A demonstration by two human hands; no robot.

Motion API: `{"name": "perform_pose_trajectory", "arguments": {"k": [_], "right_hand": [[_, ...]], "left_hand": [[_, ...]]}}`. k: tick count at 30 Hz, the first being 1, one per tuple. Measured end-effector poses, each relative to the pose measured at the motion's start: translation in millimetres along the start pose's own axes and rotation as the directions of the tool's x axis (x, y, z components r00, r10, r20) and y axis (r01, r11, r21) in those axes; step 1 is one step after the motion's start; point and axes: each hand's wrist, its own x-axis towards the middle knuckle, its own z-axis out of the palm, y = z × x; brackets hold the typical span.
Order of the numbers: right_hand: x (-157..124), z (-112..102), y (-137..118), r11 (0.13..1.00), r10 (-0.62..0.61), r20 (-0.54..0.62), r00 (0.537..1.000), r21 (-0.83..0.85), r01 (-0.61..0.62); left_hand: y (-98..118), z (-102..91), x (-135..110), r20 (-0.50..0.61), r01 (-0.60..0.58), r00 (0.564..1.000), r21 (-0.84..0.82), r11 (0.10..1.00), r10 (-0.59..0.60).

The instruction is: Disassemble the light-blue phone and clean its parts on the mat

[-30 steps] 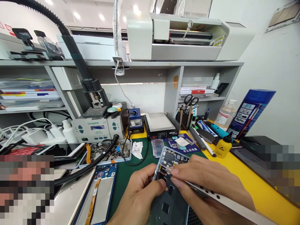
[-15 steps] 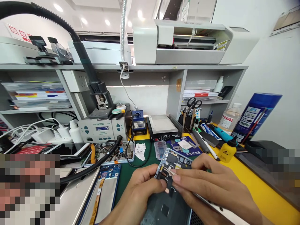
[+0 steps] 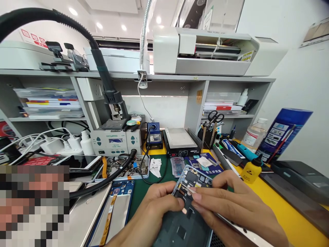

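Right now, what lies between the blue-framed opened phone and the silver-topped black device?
In the head view, a translucent plastic case and a dark blue printed sheet, bearing a white scrap, lie between the phone and the device.

We see our left hand (image 3: 159, 206) and our right hand (image 3: 235, 205), both bare, with slender, round-tipped fingers (image 3: 217, 195).

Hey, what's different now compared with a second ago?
The camera view has swung up and left, so the bench sits lower and further right. The left hand has shifted its thumb slightly, baring more of the pinkish patch on the opened phone. Nothing was taken up or let go: that hand still grips the phone, the right hand the perforated metal tool.
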Motion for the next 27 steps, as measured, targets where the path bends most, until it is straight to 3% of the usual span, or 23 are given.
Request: {"name": "perform_pose_trajectory", "arguments": {"k": [27], "right_hand": [[1.4, -0.1, -2.9, 0.997, 0.019, -0.001, 1.000, 0.078, -0.019]], "left_hand": [[3.2, -0.4, -1.4, -0.013, 0.033, 0.999, 0.048, 0.998, -0.032]]}}
